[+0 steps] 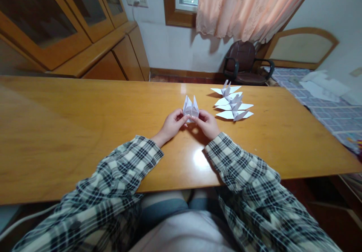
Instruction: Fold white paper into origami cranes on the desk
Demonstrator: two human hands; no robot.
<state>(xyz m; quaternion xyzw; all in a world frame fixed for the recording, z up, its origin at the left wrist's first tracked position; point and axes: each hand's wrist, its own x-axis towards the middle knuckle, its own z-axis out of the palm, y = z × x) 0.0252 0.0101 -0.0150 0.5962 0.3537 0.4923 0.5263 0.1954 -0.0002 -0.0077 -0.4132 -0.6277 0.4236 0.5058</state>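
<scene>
Between my two hands is a folded piece of white paper (191,109) with two upright points, held just above the wooden table (93,131). My left hand (172,124) pinches its lower left side, and my right hand (207,124) pinches its lower right side. Both thumbs meet near the bottom edge, and some fingers are hidden behind the paper. To the right of my right hand, several folded white paper cranes (234,114) stand close together in a row, their wings spread.
Beyond the table are a brown office chair (240,61) and a peach curtain (240,7). A wooden cabinet (98,52) stands at the far left. On the right is a bed (322,93) with a checked sheet. The table's near edge runs close to my lap.
</scene>
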